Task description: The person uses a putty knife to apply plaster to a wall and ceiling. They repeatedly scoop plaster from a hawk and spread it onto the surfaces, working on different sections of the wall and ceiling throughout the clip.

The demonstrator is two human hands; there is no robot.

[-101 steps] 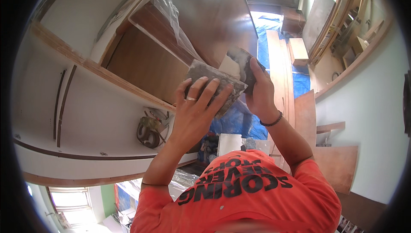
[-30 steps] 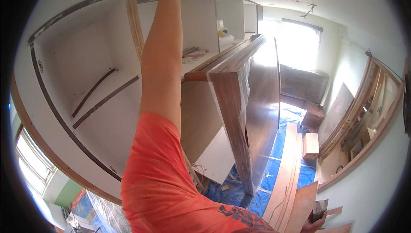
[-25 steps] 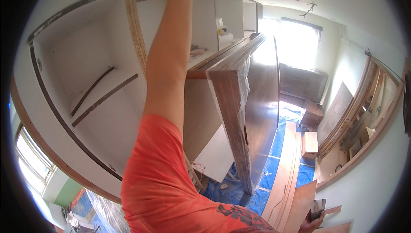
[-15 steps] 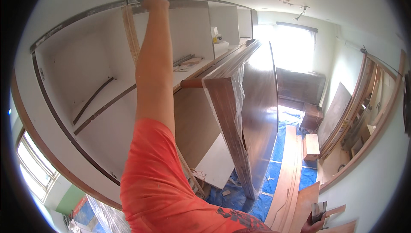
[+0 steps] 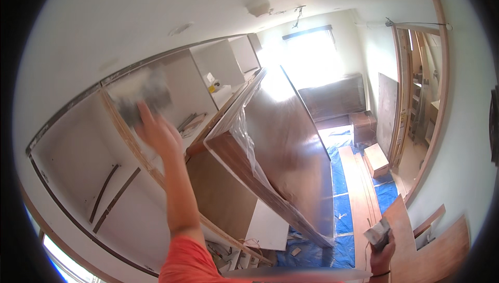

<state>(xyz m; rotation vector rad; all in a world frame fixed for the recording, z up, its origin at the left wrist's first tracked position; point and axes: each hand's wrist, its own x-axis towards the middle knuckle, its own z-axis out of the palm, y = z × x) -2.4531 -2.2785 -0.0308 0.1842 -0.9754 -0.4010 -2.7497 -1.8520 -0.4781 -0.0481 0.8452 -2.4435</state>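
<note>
Entry one: my left hand (image 5: 156, 132), raised on an outstretched arm in an orange sleeve (image 5: 189, 259). Its fingers are clenched around a grey, blurred pad of abrasive sheet (image 5: 143, 96), which sits at the top of the hand, against the upper edge of the white built-in wardrobe carcass (image 5: 78, 163). The pad is smeared by motion, so I cannot tell whether it touches the wooden edging strip (image 5: 130, 145) that runs down the carcass beside it.

Entry two: my right hand (image 5: 383, 249), low at the bottom edge of the view, above the blue floor sheeting (image 5: 343, 215). Its fingers are clasped around a small folded piece of grey abrasive paper (image 5: 377, 231), which stands up out of the fist. A dark band circles the wrist.

Entry three: a large dark brown wooden door panel (image 5: 291, 163), partly wrapped in clear plastic film (image 5: 244, 142), leaning tilted against the front of the wardrobe, its foot on the sheeting.

Entry four: long brown wooden boards (image 5: 361, 194) lying flat on the floor beside the panel, and a small wooden box (image 5: 375, 159) near their far end.

Entry five: a bright window (image 5: 312, 57) at the far wall.
</note>
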